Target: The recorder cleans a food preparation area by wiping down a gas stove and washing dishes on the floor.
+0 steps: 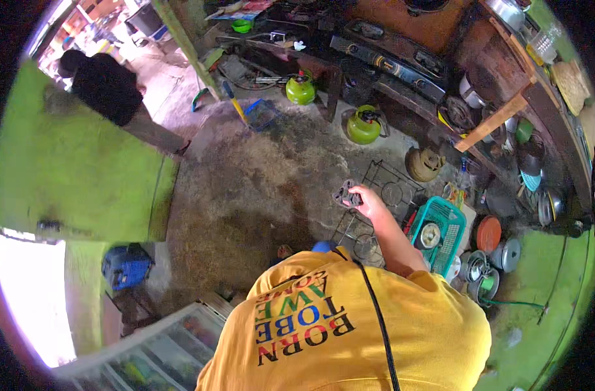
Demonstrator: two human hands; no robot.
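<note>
My right hand [367,199] is stretched out over the concrete floor, its fingers closed on a dark, lumpy object [347,194] that looks like a crumpled cloth or scourer. Just beyond and to the right of it lies a black wire stove rack [393,188]; a second wire rack [358,237] lies below the forearm, partly hidden by it. A teal plastic basket [439,237] holding a round pale-rimmed item [430,236] stands right of the forearm. My left hand is out of view; the yellow shirt covers that side.
Two green gas cylinders [300,91] [364,128] stand by the bench. A gas stove [388,63] rests on it. A blue dustpan [261,115], a brown clay-coloured stove [424,163] and several pots [473,266] are on the floor. A person in dark clothes [107,85] is at the upper left.
</note>
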